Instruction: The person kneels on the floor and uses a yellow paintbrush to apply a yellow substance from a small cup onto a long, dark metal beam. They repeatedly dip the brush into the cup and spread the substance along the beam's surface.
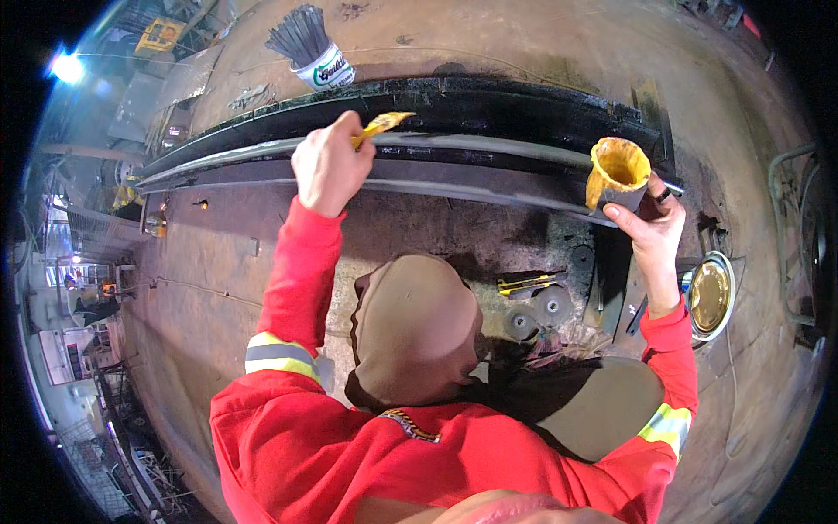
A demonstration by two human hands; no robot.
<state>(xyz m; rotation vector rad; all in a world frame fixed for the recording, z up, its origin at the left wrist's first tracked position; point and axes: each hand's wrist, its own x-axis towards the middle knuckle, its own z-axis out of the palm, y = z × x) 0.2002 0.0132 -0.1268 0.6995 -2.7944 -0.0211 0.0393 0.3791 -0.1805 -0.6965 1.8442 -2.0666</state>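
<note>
My left hand is closed round the yellow handle of a small brush; the brush's flat end is smeared yellow and points right, above a long dark steel beam. A lighter grey strip runs along the beam's length. At the right end of the beam my right hand grips a cup from the side and below. Thick yellow stuff coats the cup's rim and inner wall and hangs down its left side. How full the cup is, I cannot tell.
Behind the beam stands a white bucket full of thin grey rods. Below the beam lie round discs and a yellow tool. A round container with a shiny gold-brown surface is beside my right forearm. A bright light shines at far left.
</note>
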